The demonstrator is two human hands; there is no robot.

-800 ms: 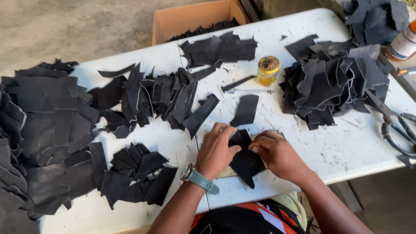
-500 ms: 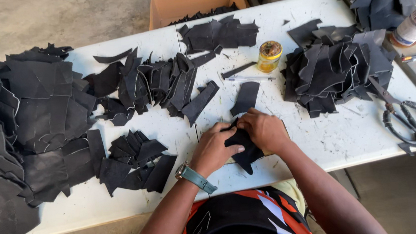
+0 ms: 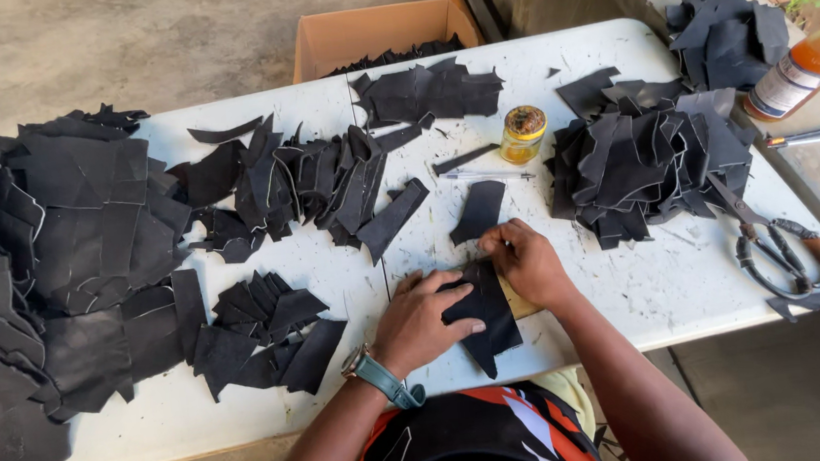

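A black leather piece [image 3: 484, 311] lies on the white table [image 3: 652, 288] near its front edge, over a tan pattern board [image 3: 522, 307]. My left hand [image 3: 420, 322], with a teal watch on the wrist, presses flat on the piece's left side. My right hand [image 3: 529, 260] pinches its upper right edge. Another single black piece [image 3: 482, 210] lies just beyond my hands.
Heaps of black leather cut-outs sit at the left [image 3: 49, 282], the middle [image 3: 307, 185], the right [image 3: 656, 164] and the far side [image 3: 427, 90]. A small glue jar [image 3: 523, 134], a pen [image 3: 484, 175], large scissors [image 3: 777, 248], an orange bottle [image 3: 806, 67] and a cardboard box [image 3: 373, 36] are around.
The view has shifted a little. My hands have spread over the black piece, the left now lying flat on it and the right moved to its upper edge.
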